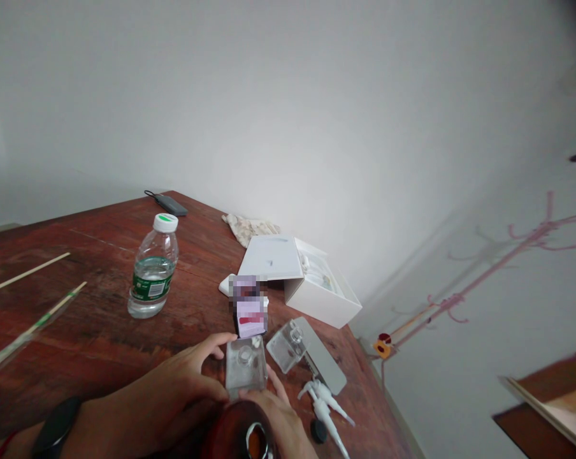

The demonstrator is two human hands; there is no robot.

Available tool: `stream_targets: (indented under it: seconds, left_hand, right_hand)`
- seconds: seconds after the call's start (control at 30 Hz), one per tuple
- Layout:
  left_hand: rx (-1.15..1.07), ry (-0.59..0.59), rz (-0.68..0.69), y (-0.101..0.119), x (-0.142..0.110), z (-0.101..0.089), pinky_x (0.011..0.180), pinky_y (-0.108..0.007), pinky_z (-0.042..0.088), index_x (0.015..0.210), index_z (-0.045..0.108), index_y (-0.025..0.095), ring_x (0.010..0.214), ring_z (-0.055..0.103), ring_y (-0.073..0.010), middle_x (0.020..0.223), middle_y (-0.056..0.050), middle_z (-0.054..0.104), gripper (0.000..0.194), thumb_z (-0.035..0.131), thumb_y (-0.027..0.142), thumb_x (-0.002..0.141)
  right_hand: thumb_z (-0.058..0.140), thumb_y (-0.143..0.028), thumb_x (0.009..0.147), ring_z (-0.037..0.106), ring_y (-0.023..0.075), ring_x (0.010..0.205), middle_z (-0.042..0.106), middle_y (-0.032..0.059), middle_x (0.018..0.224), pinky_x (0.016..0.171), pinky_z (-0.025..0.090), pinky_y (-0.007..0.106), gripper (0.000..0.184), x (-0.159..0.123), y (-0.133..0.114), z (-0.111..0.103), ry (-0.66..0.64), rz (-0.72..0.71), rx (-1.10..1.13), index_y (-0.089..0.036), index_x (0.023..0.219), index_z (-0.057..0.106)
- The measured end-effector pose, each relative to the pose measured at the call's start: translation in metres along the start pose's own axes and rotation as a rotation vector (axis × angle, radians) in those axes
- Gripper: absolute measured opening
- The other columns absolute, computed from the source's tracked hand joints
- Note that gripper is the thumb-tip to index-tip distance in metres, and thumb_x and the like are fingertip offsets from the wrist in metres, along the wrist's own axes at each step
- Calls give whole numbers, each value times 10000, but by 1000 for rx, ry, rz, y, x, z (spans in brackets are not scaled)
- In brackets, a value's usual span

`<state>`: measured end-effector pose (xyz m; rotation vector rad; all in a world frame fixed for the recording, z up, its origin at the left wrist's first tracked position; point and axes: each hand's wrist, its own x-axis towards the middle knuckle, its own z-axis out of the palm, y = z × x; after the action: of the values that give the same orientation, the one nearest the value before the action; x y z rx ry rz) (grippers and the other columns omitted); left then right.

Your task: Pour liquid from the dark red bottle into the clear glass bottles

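A clear, square-shouldered bottle [246,370] with a round open neck is between my hands at the bottom centre. My left hand [192,376] rests along its left side, index finger at the far corner and thumb at the near one. On the other side, my right hand [283,414] has its thumb at the near edge and fingers along the right. Closest to me is a dark red-brown round bottle [230,424] with an open mouth, partly cut off by the frame. A purple box [251,319], partly pixelated, touches the clear bottle's far end.
Right of my hands are a second clear bottle [283,347], a flat grey piece [324,360], white pump heads [322,408] and a black cap [318,431]. Behind stands an open white box [321,303]. Leftward are a water bottle [150,277], thin sticks [44,322] and a grey device [171,204].
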<state>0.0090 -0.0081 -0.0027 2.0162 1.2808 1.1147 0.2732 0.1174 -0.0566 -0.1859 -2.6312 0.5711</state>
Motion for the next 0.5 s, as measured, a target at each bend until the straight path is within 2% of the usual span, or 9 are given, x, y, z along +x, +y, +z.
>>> stream_targets:
  seconds: [0.1,0.2,0.33,0.43,0.5]
  left_hand:
    - [-31,-66,2,0,1,-2,1218,-421,474,1062,828,301,1364,610,-314,1541,-31,613,208,644,394,1085]
    - [-38,-45,-47,-6,0,1,1182,-396,499,1075,795,281,1344,615,-322,1532,-46,607,183,653,396,1064]
    - [-31,8,-124,-21,-4,9,1080,-353,549,1085,731,263,1284,641,-321,1488,-61,629,198,691,449,1031]
    - [-34,61,-153,-31,-6,14,1056,-360,550,1249,664,266,1260,653,-323,1443,-92,657,344,736,487,996]
    - [-29,78,-158,-34,-7,15,1062,-375,548,1347,615,271,1273,649,-331,1451,-107,654,437,735,494,990]
  right_hand:
    - [722,-487,1020,819,273,1168,840,36,1257,1256,402,574,580,-4,15,6,-29,-48,58,-329,1550,548]
    - [723,-519,1011,816,288,1171,843,48,1235,1241,424,567,577,-6,19,9,-24,-33,50,-318,1532,578]
    - [700,-556,1019,830,284,1130,853,48,1197,1239,445,559,555,-3,10,7,-11,-2,77,-309,1506,603]
    - [590,-584,1067,822,268,1151,845,56,1215,1260,419,546,541,1,3,5,23,-40,125,-296,1525,579]
    - [586,-611,1058,831,266,1117,844,65,1200,1263,414,542,574,4,0,3,31,-76,124,-279,1526,574]
